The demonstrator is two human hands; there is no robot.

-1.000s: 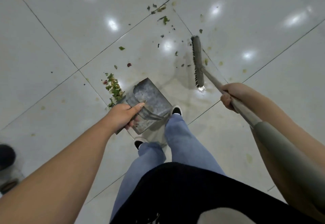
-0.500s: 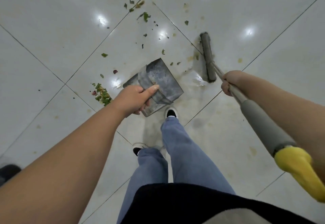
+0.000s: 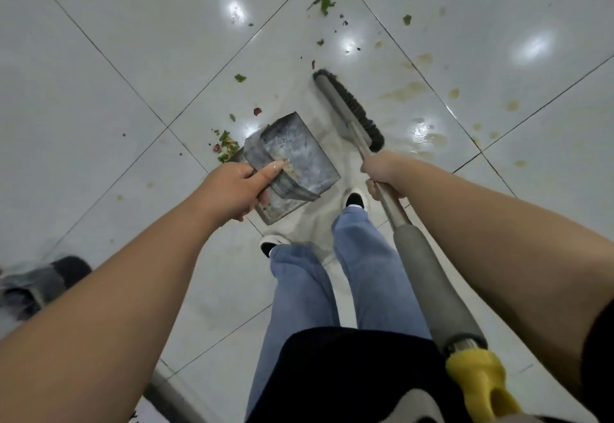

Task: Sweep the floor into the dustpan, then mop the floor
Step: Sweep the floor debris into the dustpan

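My left hand point(image 3: 234, 190) grips a grey metal dustpan point(image 3: 295, 153) by its handle, thumb lying along the top. The pan hangs just above the glossy white tile floor point(image 3: 99, 107). My right hand point(image 3: 382, 173) holds the metal shaft of a broom with a grey foam sleeve point(image 3: 432, 289) and a yellow end cap point(image 3: 478, 382). Its dark brush head point(image 3: 349, 107) stands on the floor just right of the pan. A small pile of green and red scraps point(image 3: 226, 147) lies left of the pan. More scraps point(image 3: 322, 4) are scattered farther ahead.
My legs in blue jeans and black-and-white shoes point(image 3: 357, 201) stand just behind the pan. Yellowish smears point(image 3: 403, 90) mark the tiles to the right. Another person's dark shoe point(image 3: 43, 283) shows at the left edge. A grey pole point(image 3: 172, 399) crosses the bottom left.
The dustpan has moved right, away from the scrap pile. The broom head has swung in closer to the pan, and my right hand has come nearer to the brush.
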